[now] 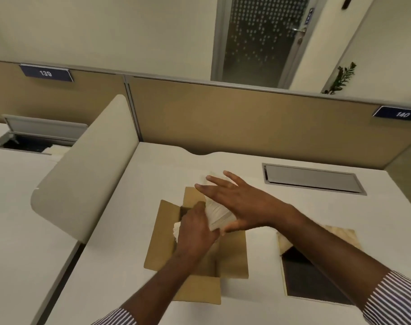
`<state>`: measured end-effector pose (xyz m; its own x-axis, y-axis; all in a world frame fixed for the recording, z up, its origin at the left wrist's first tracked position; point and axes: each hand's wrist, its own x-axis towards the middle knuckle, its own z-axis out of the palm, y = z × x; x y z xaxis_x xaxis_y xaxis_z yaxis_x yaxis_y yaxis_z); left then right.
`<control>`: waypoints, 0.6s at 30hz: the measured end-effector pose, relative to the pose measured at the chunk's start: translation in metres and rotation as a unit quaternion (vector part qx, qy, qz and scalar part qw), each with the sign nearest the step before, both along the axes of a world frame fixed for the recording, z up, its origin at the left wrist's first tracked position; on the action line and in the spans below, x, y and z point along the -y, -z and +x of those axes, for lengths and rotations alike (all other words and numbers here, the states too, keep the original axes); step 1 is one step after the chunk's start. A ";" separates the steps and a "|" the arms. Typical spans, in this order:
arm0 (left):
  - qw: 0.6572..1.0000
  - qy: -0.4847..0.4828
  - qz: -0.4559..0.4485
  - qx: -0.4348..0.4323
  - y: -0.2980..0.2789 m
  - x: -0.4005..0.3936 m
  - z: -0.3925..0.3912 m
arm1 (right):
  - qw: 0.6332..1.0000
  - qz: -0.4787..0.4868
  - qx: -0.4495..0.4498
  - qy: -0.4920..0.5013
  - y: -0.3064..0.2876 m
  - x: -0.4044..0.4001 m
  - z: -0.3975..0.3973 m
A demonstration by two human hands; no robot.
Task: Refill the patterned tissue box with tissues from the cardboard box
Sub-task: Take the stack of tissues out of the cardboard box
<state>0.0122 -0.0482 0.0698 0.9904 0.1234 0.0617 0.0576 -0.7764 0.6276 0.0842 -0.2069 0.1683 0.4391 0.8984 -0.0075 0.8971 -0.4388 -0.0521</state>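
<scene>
An open brown cardboard box point(163, 240) sits on the white desk, its flaps spread outward. Over it, a thick white stack of tissues point(217, 213) is held between both hands. My left hand point(195, 233) grips the stack's near left end. My right hand point(237, 202) lies flat along its right side, thumb under, fingers stretched out. More tissues point(177, 228) show inside the box by my left hand. The tissue box point(317, 275) stands to the right, open and dark inside, with a pale patterned lid part point(340, 235) behind my right forearm.
A white desk point(110, 254) carries everything. A grey cable hatch point(312, 178) is set into it at the back right. A curved beige divider point(82, 172) rises on the left, and tan partition panels point(246, 118) close off the back.
</scene>
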 end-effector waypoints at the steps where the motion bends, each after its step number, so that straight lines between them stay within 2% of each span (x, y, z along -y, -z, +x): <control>1: 0.999 0.018 0.030 0.011 -0.005 0.002 0.001 | 0.999 -0.030 0.024 0.005 0.001 0.002 -0.001; 4: 0.990 0.081 0.111 0.044 -0.012 0.010 0.004 | 0.995 -0.081 0.036 0.045 -0.001 0.010 -0.008; 7: 0.974 0.145 0.157 0.074 -0.014 0.023 0.008 | 0.993 -0.081 0.046 0.075 -0.005 0.019 -0.021; 10: 0.963 0.182 0.175 0.099 -0.022 0.043 0.008 | 0.987 -0.092 0.065 0.112 -0.007 0.035 -0.034; 18: 0.944 0.230 0.215 0.102 -0.022 0.110 0.003 | 0.978 -0.059 0.073 0.187 0.006 0.120 -0.060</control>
